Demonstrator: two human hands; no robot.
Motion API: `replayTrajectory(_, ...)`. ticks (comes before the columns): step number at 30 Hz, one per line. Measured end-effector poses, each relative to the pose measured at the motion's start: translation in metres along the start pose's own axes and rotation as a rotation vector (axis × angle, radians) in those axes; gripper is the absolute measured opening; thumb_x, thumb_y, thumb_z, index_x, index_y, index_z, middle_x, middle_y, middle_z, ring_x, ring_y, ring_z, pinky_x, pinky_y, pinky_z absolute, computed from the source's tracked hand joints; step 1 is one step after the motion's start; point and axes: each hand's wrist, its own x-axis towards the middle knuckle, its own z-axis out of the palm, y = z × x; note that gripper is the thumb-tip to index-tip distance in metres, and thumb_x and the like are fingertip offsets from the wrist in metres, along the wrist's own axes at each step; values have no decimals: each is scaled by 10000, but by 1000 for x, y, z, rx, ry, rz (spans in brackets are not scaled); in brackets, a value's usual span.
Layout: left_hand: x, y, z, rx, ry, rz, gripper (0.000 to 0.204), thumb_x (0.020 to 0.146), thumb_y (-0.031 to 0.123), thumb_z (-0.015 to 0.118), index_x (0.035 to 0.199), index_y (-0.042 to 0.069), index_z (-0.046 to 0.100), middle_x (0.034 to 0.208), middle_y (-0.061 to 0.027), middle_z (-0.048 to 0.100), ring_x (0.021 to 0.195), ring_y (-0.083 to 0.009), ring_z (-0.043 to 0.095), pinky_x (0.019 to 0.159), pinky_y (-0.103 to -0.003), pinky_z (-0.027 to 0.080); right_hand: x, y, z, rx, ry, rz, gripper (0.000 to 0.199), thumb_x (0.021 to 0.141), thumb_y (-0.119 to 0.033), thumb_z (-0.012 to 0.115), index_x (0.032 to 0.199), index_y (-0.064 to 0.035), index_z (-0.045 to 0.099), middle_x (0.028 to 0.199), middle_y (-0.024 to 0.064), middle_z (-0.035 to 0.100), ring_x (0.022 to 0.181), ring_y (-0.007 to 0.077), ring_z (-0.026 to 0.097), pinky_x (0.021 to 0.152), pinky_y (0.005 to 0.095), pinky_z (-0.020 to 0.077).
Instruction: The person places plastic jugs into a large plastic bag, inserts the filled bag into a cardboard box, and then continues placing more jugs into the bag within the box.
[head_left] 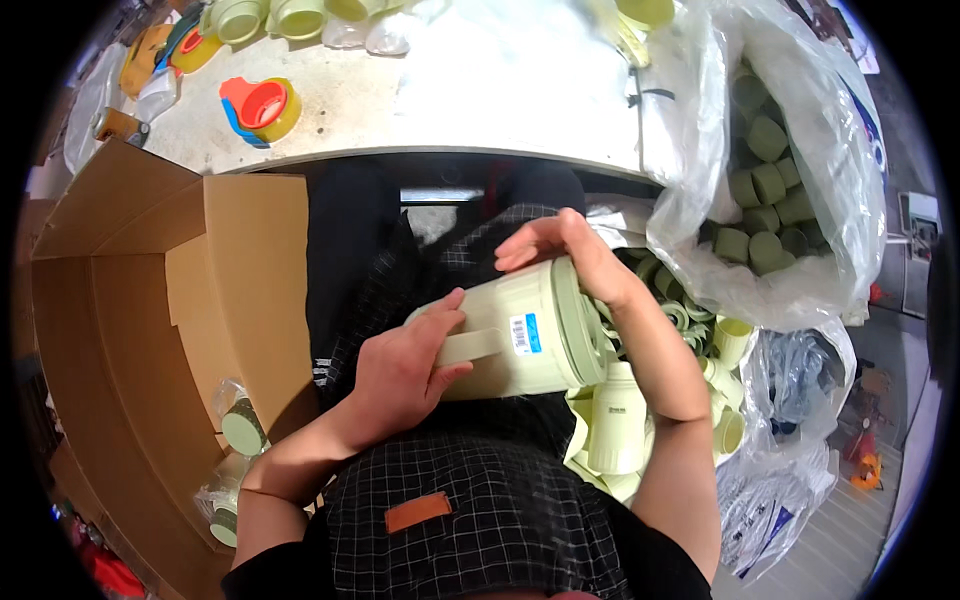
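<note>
Hands, left [405,368] and right [570,255], both grasping one pale-green jug [520,340] over lap.

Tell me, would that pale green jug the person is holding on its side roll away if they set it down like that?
Probably only a little. The jug has a round ribbed body, so it could start rolling, but its side handle would likely stop it. It looks like thin, stiff plastic, so probably light: the left hand and right hand hold it without visible strain.
</note>
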Motion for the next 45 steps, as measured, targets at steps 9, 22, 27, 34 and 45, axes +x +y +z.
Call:
replayTrajectory(9,61,-33,-30,-175,-45,185,219,922,98,593,1098,-14,661,1181,-186,690,1028,-333,681,867,-371,537,-39,34,-2,-140,201,-169,713,1031,-606,328,1233,18,607,1082,104,695,1025,241,642,952,362,481)
replayTrajectory(22,437,-47,-60,130,71,-162,293,914,264,665,987,-20,663,916,-134,715,859,-268,681,866,-399,531,7,12,-42,-556,619,-486,440,816,-128,755,1221,-29,616,1180,154,641,1105,345,597,958,410,490)
replayTrajectory(27,311,-27,-5,-643,-249,-34,179,1002,119,535,972,-23,639,852,-92,709,817,-167,686,774,-320,556,41,-16,-81,-870,1317,-662,585,680,-104,803,1232,-55,615,1247,175,565,1125,404,533,954,470,447)
replayTrajectory(34,226,-17,-24,-1207,-369,-18,94,971,127,570,968,36,547,680,-20,524,641,-77,516,587,-210,435,58,44,-159,680,1301,-441,114,948,-63,622,855,-70,556,809,-6,585,672,132,555,598,302,476)
replayTrajectory(45,116,-9,-28,-155,28,419,479,766,233,824,1123,42,567,992,-122,583,846,-251,605,708,-339,512,-39,117,61,-126,1337,-186,400,947,-247,636,1256,-21,518,1192,132,604,1071,221,604,935,373,502)
